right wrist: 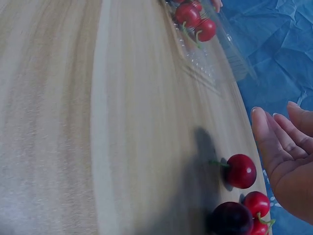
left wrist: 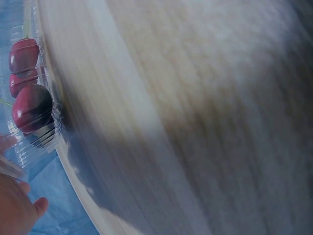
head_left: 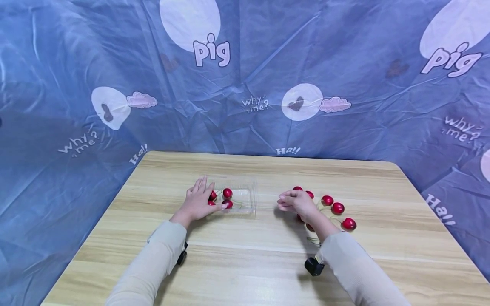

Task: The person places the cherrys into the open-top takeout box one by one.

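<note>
A clear plastic box (head_left: pixel 245 211) lies on the table with several red cherries (head_left: pixel 227 193) at its left end. My left hand (head_left: pixel 197 202) rests over that left end, fingers spread towards the far side and thumb along the near side by a cherry. In the left wrist view, fingers (left wrist: pixel 17 208) show at the box's rim. My right hand (head_left: pixel 298 203) is over the table, right of the box, above the loose cherries (head_left: pixel 338 208). In the right wrist view its fingers (right wrist: pixel 274 137) are gently bent, thumb apart, with nothing between them.
The loose cherries have green stems and lie scattered under and to the right of my right hand; a dark red one (right wrist: pixel 232 219) is close to the right wrist camera. A blue printed cloth (head_left: pixel 245 76) hangs behind the wooden table (head_left: pixel 245 263).
</note>
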`<state>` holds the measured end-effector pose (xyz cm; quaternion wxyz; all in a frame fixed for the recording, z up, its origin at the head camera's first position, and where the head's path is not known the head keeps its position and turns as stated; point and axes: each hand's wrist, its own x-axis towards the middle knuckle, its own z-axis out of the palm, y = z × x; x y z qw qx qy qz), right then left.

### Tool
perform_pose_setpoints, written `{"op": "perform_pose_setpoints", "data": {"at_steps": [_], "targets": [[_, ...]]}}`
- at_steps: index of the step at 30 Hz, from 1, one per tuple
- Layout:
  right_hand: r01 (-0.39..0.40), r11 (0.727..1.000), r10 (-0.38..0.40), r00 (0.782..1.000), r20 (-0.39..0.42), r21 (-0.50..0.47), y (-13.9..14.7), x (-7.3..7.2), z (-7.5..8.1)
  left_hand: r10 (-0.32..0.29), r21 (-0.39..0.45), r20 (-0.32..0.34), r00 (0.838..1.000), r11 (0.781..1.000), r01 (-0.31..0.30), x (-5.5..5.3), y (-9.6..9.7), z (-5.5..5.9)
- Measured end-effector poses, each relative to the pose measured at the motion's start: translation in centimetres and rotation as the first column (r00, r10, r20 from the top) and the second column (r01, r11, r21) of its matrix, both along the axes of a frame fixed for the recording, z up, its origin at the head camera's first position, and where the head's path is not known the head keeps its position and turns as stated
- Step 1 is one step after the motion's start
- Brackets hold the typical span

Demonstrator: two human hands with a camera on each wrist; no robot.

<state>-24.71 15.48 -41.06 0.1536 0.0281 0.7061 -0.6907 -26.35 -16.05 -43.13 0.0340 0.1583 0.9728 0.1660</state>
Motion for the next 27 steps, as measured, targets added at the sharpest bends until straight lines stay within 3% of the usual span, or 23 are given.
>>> {"op": "perform_pose_setpoints", "data": {"at_steps": [5, 12, 27], "targets": [[0.007, 0.999, -0.007, 1.000, 0.009, 0.043, 0.4, 0.3, -0.5, -0.002, -0.010, -0.002, 1.000, 1.000, 0.002, -0.1, 0.0, -0.1], [0.070, 0.989, -0.075, 0.996, 0.038, 0.131, 0.9, 0.7, -0.9, -0.011, -0.019, -0.021, 1.000, 1.000, 0.011, -0.3, -0.1, -0.2], [0.101, 0.949, -0.091, 0.995, -0.046, 0.300, 0.3, 1.2, -1.9, -0.010, -0.026, -0.014, 1.000, 1.000, 0.010, -0.2, 0.0, -0.1]]}}
